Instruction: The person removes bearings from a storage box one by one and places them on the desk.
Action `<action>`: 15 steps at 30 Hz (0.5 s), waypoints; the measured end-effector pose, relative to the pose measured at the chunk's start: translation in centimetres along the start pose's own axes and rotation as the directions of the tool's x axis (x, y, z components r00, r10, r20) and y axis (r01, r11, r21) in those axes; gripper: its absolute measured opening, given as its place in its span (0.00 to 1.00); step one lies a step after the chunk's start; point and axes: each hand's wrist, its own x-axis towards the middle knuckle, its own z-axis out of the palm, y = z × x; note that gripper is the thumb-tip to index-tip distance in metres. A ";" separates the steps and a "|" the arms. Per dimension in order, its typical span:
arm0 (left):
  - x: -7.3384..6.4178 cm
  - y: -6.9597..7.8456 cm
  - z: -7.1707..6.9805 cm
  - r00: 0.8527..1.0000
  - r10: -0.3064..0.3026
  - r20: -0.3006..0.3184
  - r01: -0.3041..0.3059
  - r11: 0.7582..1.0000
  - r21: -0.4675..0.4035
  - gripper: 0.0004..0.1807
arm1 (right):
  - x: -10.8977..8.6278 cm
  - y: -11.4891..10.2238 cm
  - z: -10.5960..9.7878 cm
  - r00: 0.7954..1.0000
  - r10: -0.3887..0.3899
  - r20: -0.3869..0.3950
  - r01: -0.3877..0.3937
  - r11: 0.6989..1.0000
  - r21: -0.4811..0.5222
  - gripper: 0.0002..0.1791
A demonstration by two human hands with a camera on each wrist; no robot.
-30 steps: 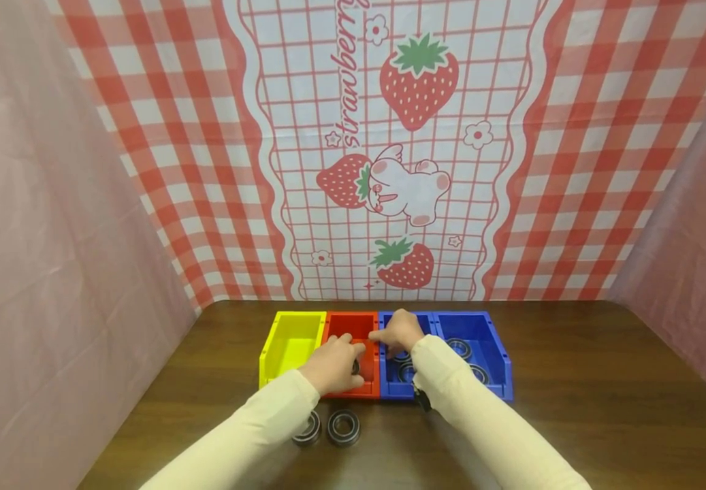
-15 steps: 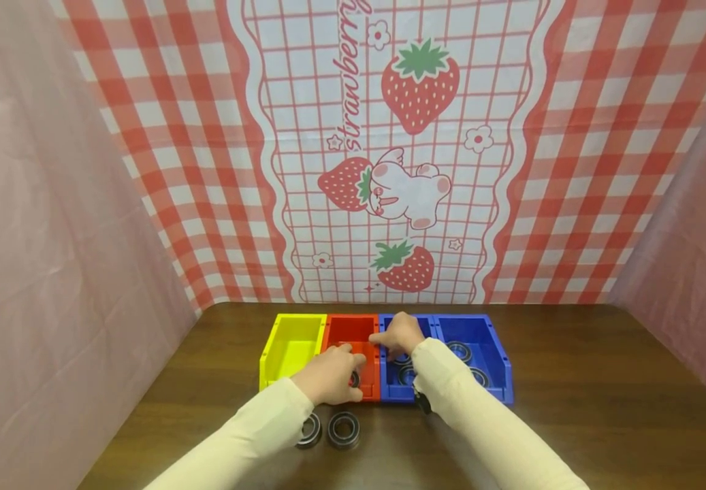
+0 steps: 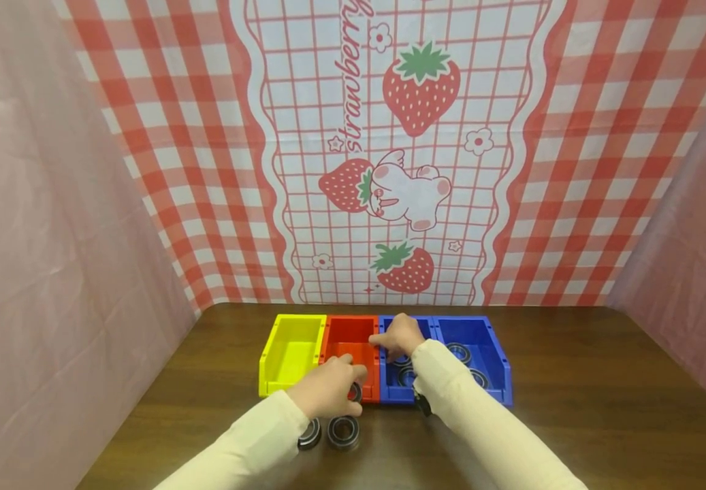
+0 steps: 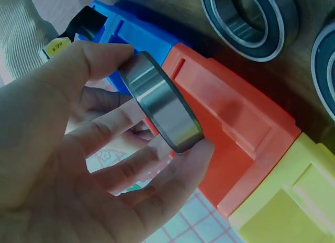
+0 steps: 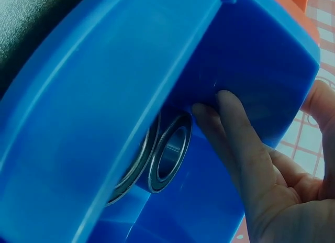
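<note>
My left hand [image 3: 328, 389] pinches a ball bearing [image 4: 162, 104] between thumb and fingertips, over the front edge of the red bin [image 3: 353, 333]. In the left wrist view the bearing is tilted, its shiny outer rim facing the camera. My right hand [image 3: 399, 335] grips the side wall of the left blue bin [image 3: 397, 391], fingers inside and thumb over the wall on the red bin's side. Under this hand, bearings [image 5: 155, 175] lie in that blue bin, partly hidden by its front lip in the right wrist view.
Two bearings, one at the left [image 3: 310, 434] and one at the right [image 3: 343, 432], lie on the wooden table [image 3: 604, 395] before the bins. A yellow bin [image 3: 294, 340] adjoins the red one. The right blue bin [image 3: 472, 333] holds bearings [image 3: 459, 352]. A checkered cloth [image 3: 205, 170] hangs behind.
My left hand has drawn back toward me with the bearing, from above the red bin's interior to its front edge. My right hand stays in place at the blue bin.
</note>
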 end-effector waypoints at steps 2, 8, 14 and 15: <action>0.0 0.1 0.1 1.000 0.016 0.002 -0.016 1.000 -0.010 0.21 | 0.0 0.0 0.0 1.000 0.004 -0.001 -0.004 1.000 0.000 0.20; 0.0 0.4 0.6 0.998 0.058 0.012 -0.058 0.998 -0.012 0.22 | 0.1 0.1 0.1 1.000 -0.007 0.000 0.007 1.000 -0.004 0.18; 0.1 1.3 1.0 0.992 0.121 -0.015 -0.120 0.991 0.051 0.19 | 0.0 0.0 0.1 1.000 0.002 0.000 -0.002 1.000 0.018 0.22; 0.1 1.4 1.0 0.991 0.132 -0.018 -0.131 0.990 0.056 0.18 | 0.0 0.0 0.1 1.000 0.002 0.002 -0.002 1.000 0.017 0.23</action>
